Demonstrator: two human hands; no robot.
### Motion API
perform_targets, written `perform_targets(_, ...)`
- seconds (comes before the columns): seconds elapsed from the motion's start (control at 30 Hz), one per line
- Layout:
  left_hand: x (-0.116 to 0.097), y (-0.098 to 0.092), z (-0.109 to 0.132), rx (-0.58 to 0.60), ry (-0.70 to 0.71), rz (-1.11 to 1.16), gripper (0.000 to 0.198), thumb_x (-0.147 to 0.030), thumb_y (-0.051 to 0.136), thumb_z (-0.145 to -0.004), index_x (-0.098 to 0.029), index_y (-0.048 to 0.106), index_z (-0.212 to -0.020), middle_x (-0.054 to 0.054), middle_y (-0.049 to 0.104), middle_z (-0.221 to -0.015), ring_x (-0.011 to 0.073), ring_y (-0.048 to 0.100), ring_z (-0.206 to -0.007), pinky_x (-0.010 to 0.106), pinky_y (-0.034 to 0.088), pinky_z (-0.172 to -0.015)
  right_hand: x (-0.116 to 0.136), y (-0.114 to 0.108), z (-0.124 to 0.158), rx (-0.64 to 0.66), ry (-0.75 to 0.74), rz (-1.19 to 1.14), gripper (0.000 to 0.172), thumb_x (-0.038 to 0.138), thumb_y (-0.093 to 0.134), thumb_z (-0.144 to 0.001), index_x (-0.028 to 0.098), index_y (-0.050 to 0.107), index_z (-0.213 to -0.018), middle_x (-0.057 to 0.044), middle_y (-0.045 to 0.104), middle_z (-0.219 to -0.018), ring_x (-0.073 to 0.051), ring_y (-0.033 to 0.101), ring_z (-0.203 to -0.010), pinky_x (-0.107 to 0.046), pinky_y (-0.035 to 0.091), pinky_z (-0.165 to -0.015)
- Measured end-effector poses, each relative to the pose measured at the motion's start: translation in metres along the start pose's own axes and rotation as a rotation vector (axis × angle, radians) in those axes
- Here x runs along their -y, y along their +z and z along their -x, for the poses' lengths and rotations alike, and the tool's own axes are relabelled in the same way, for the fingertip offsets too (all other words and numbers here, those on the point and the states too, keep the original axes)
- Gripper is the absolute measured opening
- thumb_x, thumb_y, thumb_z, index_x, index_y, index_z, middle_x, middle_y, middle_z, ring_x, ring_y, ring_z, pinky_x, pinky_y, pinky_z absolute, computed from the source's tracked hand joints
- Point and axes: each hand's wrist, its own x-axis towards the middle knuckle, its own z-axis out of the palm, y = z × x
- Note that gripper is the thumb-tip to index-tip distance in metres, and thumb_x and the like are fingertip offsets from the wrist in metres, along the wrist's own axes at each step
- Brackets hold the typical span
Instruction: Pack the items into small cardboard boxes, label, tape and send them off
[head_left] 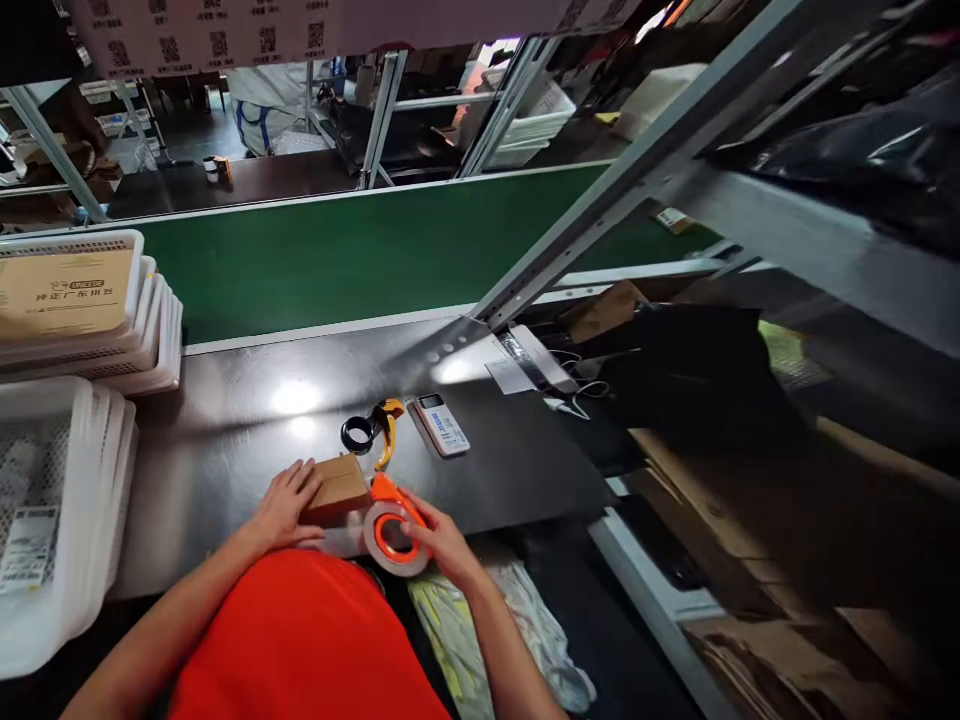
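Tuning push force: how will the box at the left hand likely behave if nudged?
The box probably keeps its shape: its edges look straight where they show past the left hand. It would likely slide rather than roll, given its flat faces and the smooth-looking table. Tipping seems unlikely, as it lies low.

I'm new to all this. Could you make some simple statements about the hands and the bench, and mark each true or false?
1. The left hand rests on a box. True.
2. The right hand is empty. False: it holds an orange tape dispenser.
3. A yellow-handled tool lies on the bench. True.
4. The white baskets stand at the picture's right. False: they are at the left.
5. The strip beyond the bench is green. True.
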Motion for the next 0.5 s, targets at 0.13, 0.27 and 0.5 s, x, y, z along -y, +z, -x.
perform_targets(0.13, -0.02, -0.017, -0.041, 0.146, 0.095, -0.126, 0.116, -0.056, 0.089, -0.075, -0.022, 0.029, -0.168, 0.024, 0.029, -0.175, 0.0447, 0.033, -0.159, 0.064, 0.03, -0.127, -0.005, 0.008, 0.01, 0.038, -0.011, 0.014, 0.088, 0.061, 0.091, -0.063, 0.021, 0.073, -0.139, -0.017, 0.07, -0.145, -0.042, 0.063, -0.135, -0.059, 0.047, -0.117)
perform_targets(0.27, -0.011, -0.044, -0.033, 0.163, 0.204, -0.132, 0.113, -0.045, 0.09, -0.073, -0.017, 0.032, -0.166, 0.026, 0.041, -0.168, 0.0424, 0.046, -0.149, 0.058, 0.034, -0.126, 0.019, -0.002, 0.027, 0.158, -0.049, 0.308, 0.079, 0.057, 0.085, -0.071, 0.022, 0.073, -0.14, -0.016, 0.074, -0.136, -0.04, 0.065, -0.127, -0.055, 0.048, -0.114)
perform_targets(0.5, 0.017, -0.094, 0.038, 0.015, 0.294, -0.123, 0.111, -0.033, 0.084, -0.073, -0.022, 0.026, -0.167, 0.026, 0.041, -0.166, 0.0448, 0.045, -0.15, 0.066, 0.031, -0.126, 0.111, 0.024, 0.057, 0.428, -0.364, 0.965, 0.057, 0.056, 0.061, -0.1, 0.029, 0.065, -0.15, -0.01, 0.066, -0.106, -0.026, 0.065, -0.1, -0.04, 0.055, -0.093)
